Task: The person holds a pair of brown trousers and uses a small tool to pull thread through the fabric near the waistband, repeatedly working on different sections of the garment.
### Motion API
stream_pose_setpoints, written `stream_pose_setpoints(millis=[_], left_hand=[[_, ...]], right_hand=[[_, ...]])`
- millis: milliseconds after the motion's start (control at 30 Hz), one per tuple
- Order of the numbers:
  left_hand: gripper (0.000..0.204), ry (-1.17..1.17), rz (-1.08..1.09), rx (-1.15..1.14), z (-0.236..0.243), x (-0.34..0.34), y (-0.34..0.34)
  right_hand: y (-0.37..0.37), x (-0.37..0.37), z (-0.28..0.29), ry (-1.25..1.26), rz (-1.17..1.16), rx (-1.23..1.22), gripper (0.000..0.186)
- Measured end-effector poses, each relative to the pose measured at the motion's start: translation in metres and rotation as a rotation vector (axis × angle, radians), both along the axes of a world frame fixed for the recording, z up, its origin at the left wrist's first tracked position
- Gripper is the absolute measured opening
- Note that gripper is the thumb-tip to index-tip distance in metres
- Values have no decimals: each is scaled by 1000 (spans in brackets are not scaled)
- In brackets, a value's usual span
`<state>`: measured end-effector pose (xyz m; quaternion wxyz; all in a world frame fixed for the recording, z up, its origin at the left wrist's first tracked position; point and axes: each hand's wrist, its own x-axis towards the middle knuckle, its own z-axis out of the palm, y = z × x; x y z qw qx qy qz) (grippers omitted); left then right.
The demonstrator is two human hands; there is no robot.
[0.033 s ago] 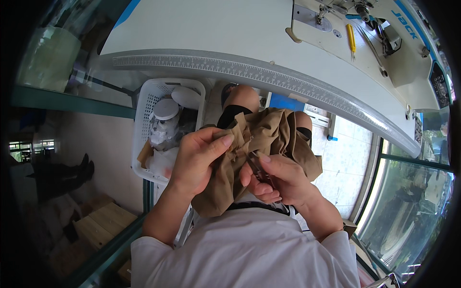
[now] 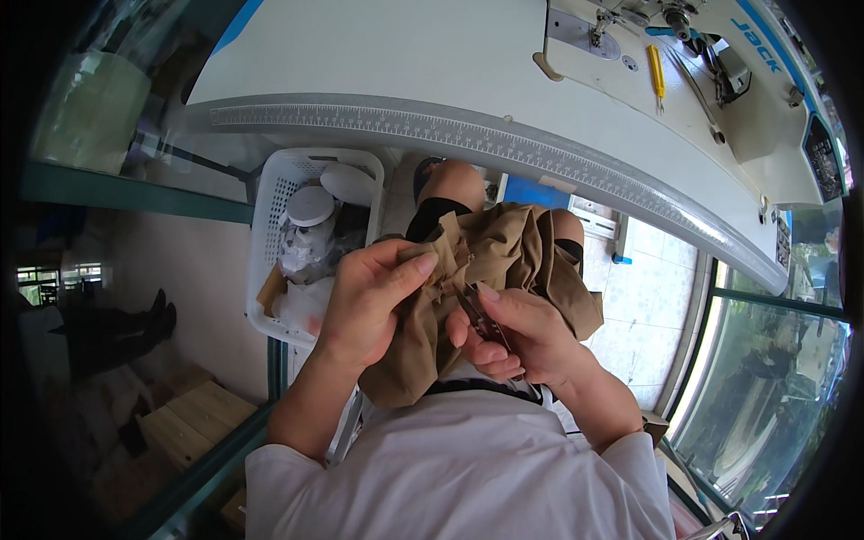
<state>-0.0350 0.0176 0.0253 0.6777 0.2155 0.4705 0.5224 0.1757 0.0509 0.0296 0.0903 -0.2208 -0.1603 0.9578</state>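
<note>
A bunched brown cloth garment [image 2: 508, 243] lies across my lap, with folds hanging over both knees. My left hand [image 2: 373, 292] pinches an edge of it between thumb and fingers. In my right hand [image 2: 522, 328] is a pair of dark thread snips [image 2: 481, 319], gripped between the thumb and curled fingers. Their pointed blades aim up and to the left at the cloth, close to the part my left hand holds. Whether the tips touch the fabric, I cannot tell.
Ahead stands a white sewing machine table [image 2: 405, 54] with a ruler-marked front edge [image 2: 432, 126]. On it, near the needle plate [image 2: 585, 34], lie a yellow seam ripper [image 2: 658, 76] and tweezers [image 2: 697, 90]. A white plastic basket [image 2: 261, 243] with tubs and bags stands left of my legs.
The snips' blades have spread apart a little, and their tips have shifted slightly to the left. My left hand and the garment stay where they were.
</note>
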Motion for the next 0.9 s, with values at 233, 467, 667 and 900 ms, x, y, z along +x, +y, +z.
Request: stream_pose_setpoints(millis=[233,467,667,900], left_hand=[[17,24,1,34,-2,1,-1],[19,57,-3,59,-5,1,-1],[21,104,-39,80,-9,-1,-3],[16,219,0,111,-5,7,-2]], right_hand=[[2,-7,-9,-72,-37,-1,54],[4,-8,-10,-94,-17,2,53],[4,-9,-10,-114,-5,4,52],[2,-9,-12,-110,-38,-45,51]])
